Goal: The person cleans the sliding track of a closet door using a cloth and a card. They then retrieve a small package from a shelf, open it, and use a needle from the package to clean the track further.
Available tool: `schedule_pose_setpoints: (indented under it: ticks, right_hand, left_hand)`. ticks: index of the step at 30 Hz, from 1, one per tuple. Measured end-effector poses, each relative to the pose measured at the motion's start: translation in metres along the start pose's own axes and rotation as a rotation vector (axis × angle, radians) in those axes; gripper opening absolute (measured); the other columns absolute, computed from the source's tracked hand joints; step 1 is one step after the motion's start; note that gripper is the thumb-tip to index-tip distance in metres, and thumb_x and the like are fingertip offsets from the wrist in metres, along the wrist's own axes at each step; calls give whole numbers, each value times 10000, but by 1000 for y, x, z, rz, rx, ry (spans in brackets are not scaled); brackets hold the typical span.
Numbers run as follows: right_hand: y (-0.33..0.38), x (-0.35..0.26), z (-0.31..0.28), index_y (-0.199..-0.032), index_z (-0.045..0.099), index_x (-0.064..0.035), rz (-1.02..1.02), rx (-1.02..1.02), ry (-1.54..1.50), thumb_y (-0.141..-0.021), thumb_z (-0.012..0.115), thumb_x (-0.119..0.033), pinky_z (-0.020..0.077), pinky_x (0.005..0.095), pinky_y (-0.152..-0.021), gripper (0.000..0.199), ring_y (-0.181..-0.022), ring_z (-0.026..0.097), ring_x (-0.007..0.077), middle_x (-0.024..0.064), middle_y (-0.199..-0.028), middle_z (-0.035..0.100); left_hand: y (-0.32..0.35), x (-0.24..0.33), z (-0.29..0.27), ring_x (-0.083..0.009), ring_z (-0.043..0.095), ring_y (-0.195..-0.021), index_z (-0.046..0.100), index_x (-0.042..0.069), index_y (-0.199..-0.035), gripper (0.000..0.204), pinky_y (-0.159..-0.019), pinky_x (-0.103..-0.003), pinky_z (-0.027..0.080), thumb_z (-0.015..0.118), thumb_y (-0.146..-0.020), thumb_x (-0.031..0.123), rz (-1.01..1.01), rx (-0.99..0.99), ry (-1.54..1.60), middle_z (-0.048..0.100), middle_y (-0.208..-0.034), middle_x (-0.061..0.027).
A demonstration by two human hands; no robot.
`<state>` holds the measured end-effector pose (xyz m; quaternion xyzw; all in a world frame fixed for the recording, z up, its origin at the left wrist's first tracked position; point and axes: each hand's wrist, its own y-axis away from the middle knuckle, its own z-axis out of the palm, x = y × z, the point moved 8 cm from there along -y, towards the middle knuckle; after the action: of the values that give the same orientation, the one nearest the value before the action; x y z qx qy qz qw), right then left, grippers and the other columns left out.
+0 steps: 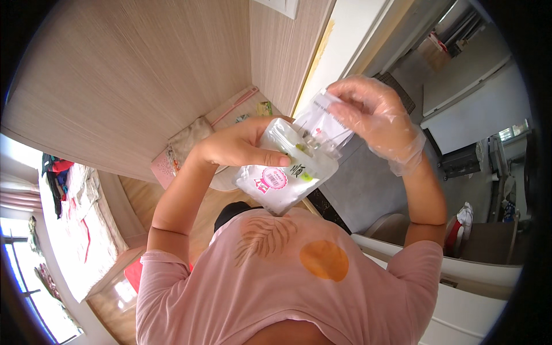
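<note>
A translucent white plastic pouch point(305, 183) with a round pink label and a small green print tilts in front of my chest. My bare left hand point(244, 145) grips it by its left side, with the thumb lying across the front. A thin clear plastic glove covers my right hand point(374, 115), which pinches a white printed slip or small packet point(325, 118) between thumb and fingers. The lower part of that slip overlaps the pouch's upper right edge; I cannot tell whether it is inside the pouch or behind it.
Beyond my left hand, a folded beige cloth point(190, 141) and a pink patterned item point(165, 167) lie by a wood-grain panel point(149, 63). Clothes point(57, 172) lie on a white-covered surface at left. A doorway with grey floor point(362, 195) opens at right, near white drawers point(466, 307).
</note>
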<state>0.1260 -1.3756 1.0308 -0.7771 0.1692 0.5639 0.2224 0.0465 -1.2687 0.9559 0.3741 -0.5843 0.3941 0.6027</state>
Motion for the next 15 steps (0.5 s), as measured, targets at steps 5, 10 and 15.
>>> schedule_pose_setpoints:
  ticks: [5, 10, 15]
  right_hand:
    - [-3, -2, -6, -1035, 559, 19, -13, 40, -14, -850, 585, -79, 469, 217, -739, 211, -817, 549, 68, 29, -902, 590]
    - [-1, -5, -7, -1069, 527, 28, 90, 34, -95, -853, 593, -147, 467, 241, -743, 285, -827, 560, 99, 60, -898, 596]
    - [0, 4, -5, -1122, 484, 14, 170, -60, -137, -849, 584, -119, 455, 233, -662, 320, -751, 555, 102, 72, -876, 597]
  left_hand:
    - [6, -2, -8, -112, 560, -858, 520, -8, -1111, 382, -759, -257, 458, 671, -785, 122, -7, 141, -3, 614, -954, -41]
    - [12, 9, -11, -108, 566, -842, 521, -16, -1102, 348, -752, -255, 461, 644, -791, 82, 31, 299, -22, 619, -936, -40]
    - [16, 24, -7, -145, 538, -981, 446, 11, -1223, 496, -842, -283, 436, 632, -763, 4, 212, 372, -84, 564, -1102, -82]
